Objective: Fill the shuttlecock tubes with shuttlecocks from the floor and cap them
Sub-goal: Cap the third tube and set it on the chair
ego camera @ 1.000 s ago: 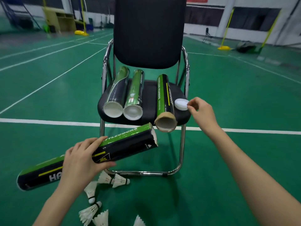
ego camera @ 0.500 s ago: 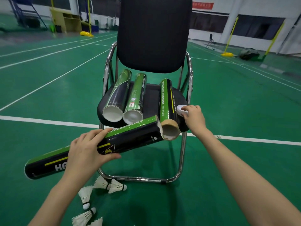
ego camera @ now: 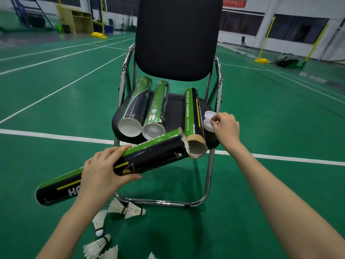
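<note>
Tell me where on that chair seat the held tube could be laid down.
Bare seat shows between the middle tube and the right tube. The left side is crowded: the left tube lies against the middle one. The right edge holds white caps under the right hand. The left hand grips the held tube.

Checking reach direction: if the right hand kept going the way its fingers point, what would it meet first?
The right hand already pinches a white plastic cap on the black chair seat; next, probably the upright green-black tube.

Glossy laminated cardboard tube [ego camera: 149, 161], its raw edge frayed, lay under the left hand's fingers [ego camera: 110, 156]; smooth white plastic caps [ego camera: 208, 120] touched the right fingertips [ego camera: 214, 122]; chromed-steel chair frame [ego camera: 208, 184], matt fabric seat [ego camera: 173, 113].
</note>
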The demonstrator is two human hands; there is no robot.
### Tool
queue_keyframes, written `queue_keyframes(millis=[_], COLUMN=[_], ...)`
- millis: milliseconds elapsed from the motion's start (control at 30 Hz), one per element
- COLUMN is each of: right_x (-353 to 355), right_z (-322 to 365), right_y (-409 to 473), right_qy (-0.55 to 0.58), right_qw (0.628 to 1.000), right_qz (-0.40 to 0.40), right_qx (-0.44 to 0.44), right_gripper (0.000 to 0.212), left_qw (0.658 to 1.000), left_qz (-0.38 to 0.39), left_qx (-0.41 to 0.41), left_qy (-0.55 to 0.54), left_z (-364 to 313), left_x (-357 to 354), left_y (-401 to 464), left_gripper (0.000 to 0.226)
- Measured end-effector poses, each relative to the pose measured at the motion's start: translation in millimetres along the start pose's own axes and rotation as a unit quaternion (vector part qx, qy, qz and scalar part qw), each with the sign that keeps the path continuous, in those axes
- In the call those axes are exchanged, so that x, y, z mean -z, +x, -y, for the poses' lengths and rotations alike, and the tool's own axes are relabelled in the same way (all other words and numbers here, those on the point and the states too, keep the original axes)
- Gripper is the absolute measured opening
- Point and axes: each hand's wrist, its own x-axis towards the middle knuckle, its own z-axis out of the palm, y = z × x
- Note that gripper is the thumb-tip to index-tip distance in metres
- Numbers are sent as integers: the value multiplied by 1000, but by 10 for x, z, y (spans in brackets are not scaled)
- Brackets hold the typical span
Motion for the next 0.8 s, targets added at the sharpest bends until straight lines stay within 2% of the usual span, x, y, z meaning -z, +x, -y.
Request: queue_keyframes(millis=[133,267,433,600,800], right_x=[396,770,869,944,918], right_z=[243,603,940,1092,1098], right_y=[-207,-645,-1166,-1485,-1664], right_qy=[147,299,404,460,470], right_qw=[989,953,908,879,876], right_qz=[-12,48,116,120,112], right_qx=[3,-9,0,0,8], right_gripper=[6,5,7,8,11], left_qw=[1000,998,992,990,989], left_qz=[0,7,12,10,25], left_qx=[17,44,80,92,98], left_qy=[-12,-37,-97,-106,-108], left_z=[-22,-104,-204,-246,-289], left_x=[46,144,277,335,364], left_y=[-49,-129,-213,-342,-497], left_gripper=[97,97,92,83,86])
